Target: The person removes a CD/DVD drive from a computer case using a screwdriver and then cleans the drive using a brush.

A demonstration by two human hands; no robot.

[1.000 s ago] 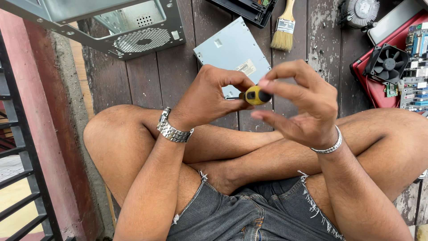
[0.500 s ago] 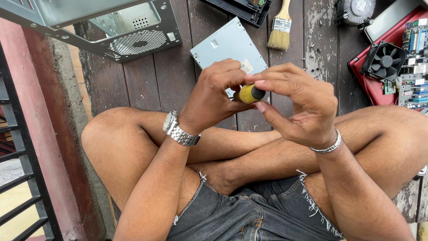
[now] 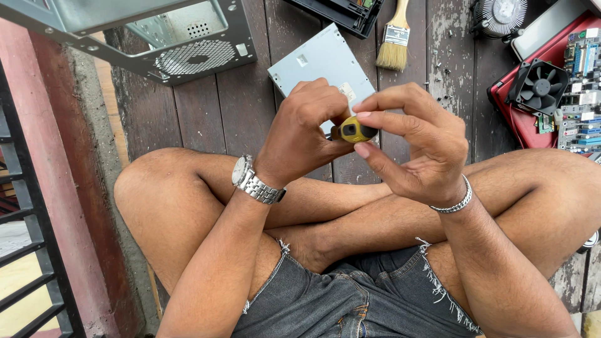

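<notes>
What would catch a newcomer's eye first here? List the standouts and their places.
At centre, the left hand and right hand close together on a small yellow and black screwdriver handle above the crossed legs. Behind them a flat grey metal drive box lies on the dark wooden plank floor, with an open grey metal computer case at upper left. A black cooling fan rests on a red tray at right.

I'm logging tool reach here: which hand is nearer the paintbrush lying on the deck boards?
Right. The right hand sits just below the paintbrush, pinching the yellow screwdriver handle. The left hand is farther over, wrapped around the handle's other end.
</notes>
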